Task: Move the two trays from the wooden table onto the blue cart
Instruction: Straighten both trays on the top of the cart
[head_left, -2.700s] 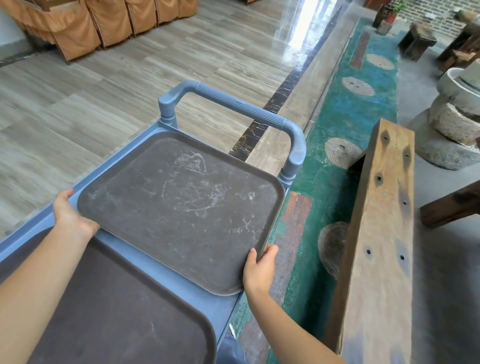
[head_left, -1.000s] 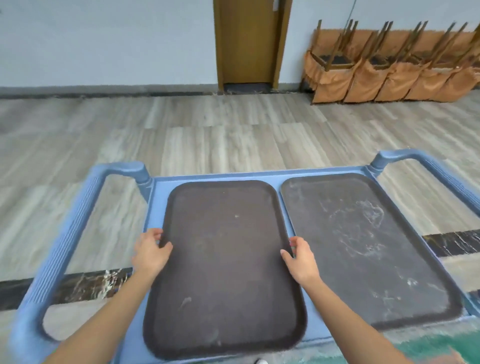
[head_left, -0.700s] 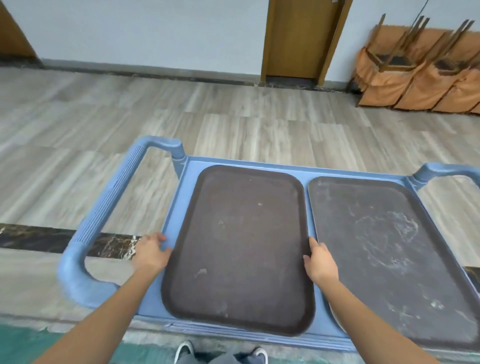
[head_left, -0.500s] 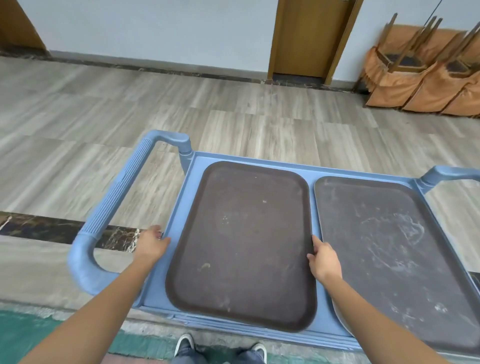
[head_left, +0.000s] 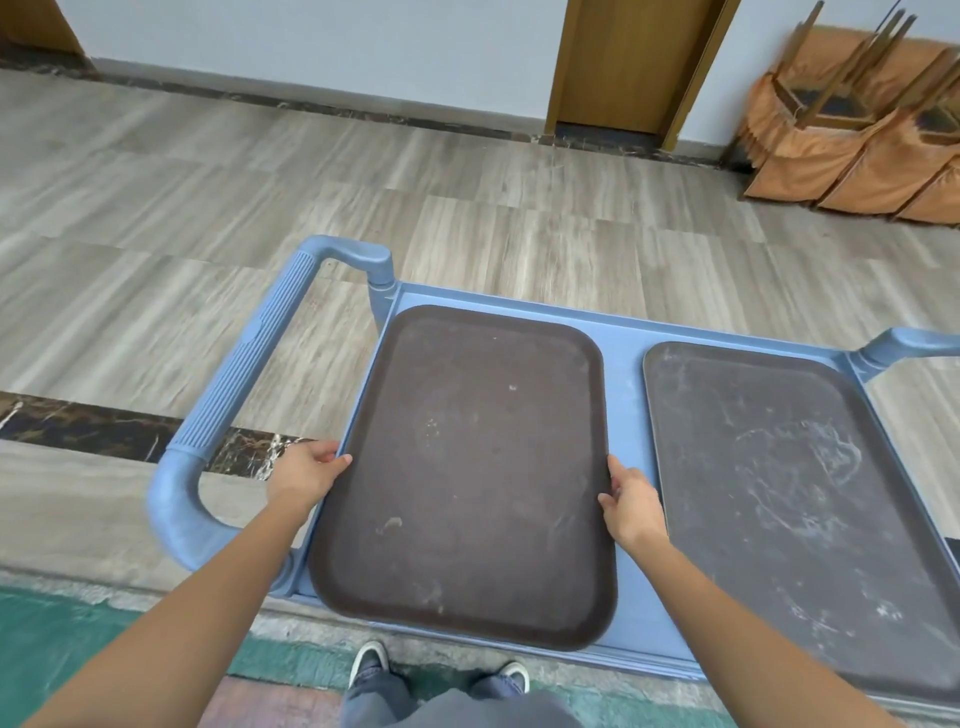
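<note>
Two dark brown trays lie side by side on the top of the blue cart (head_left: 623, 358). The left tray (head_left: 467, 467) sits between my hands. My left hand (head_left: 306, 473) grips its left long edge and my right hand (head_left: 631, 501) grips its right long edge. The near end of this tray overhangs the cart's front rim a little. The right tray (head_left: 789, 499) is scuffed with pale marks and lies flat, untouched, with a strip of blue cart between the two trays.
The cart's ribbed blue handle (head_left: 244, 374) loops out on the left; a second handle (head_left: 904, 348) shows at the right edge. Grey wood-look floor lies beyond, with a brown door (head_left: 628, 62) and stacked orange-covered chairs (head_left: 852, 130) by the wall. My shoes (head_left: 436, 670) stand on a green floor strip.
I have turned from the right tray to the left one. Since a second ago both hands stay on the left tray's long edges, and its near end has come closer to me.
</note>
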